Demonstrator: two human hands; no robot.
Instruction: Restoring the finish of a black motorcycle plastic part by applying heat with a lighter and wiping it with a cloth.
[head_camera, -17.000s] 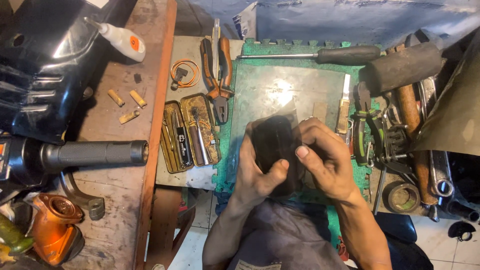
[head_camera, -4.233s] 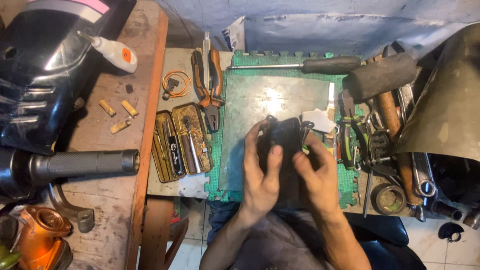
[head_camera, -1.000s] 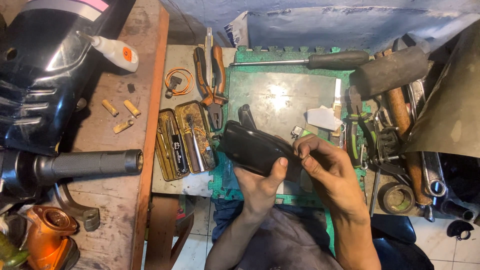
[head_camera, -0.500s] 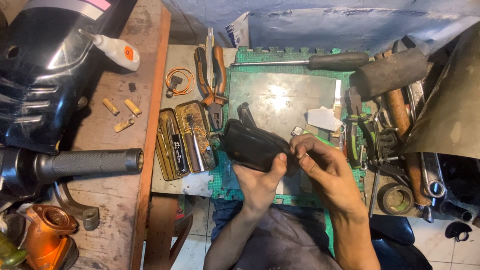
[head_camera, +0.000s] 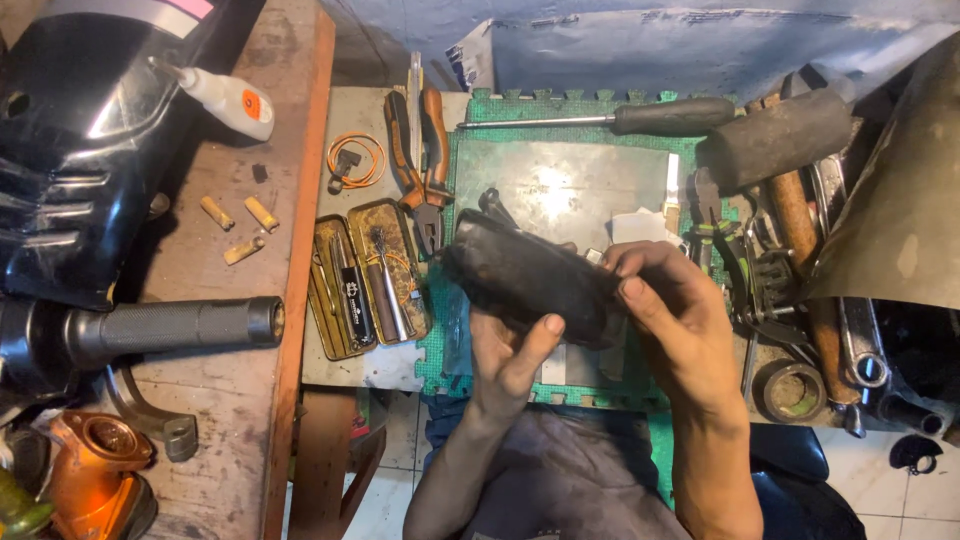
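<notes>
A black, worn, oblong plastic part (head_camera: 525, 275) is held above the green foam mat (head_camera: 470, 340) in front of me. My left hand (head_camera: 510, 360) grips it from below, thumb pressed on its near edge. My right hand (head_camera: 670, 315) closes on its right end, fingers curled over the top. A grey metal plate (head_camera: 560, 185) lies on the mat behind the part. What lies under the part is hidden.
An open tin of small tools (head_camera: 365, 275), orange-handled pliers (head_camera: 425, 165) and a long screwdriver (head_camera: 640, 118) lie near the mat. A mallet (head_camera: 775, 140) and several wrenches crowd the right. A motorcycle handlebar grip (head_camera: 170, 325) and glue bottle (head_camera: 225, 98) rest on the wooden bench to the left.
The black part has been turned from upright to lying crosswise and shifted left since four seconds ago. In the last second both hands have barely moved.
</notes>
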